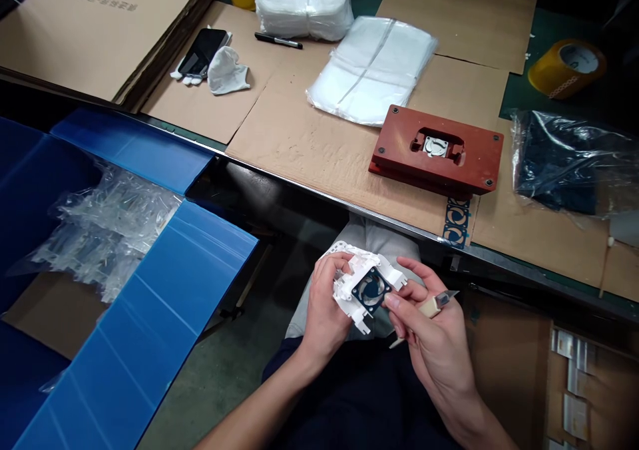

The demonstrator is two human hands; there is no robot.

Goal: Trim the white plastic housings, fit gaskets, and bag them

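My left hand (324, 310) grips a white moulded plastic part (367, 283) over my lap, fingers curled round its left edge. A dark blue square gasket with a round opening (370, 290) sits on its face. My right hand (432, 337) pinches the part's lower right corner with thumb and forefinger. Tucked in the same hand is a small craft knife (439, 301), its blade pointing right. On the bench ahead lies a red-brown jig (436, 150) with a metal piece in its recess.
A strip of blue gaskets (456, 220) hangs at the bench edge. Clear bags (372, 70), tape rolls (566, 67), a marker (278, 40), a phone (202, 52) and a glove (227, 70) lie on cardboard. A blue bin (150, 317) with bagged parts stands at left.
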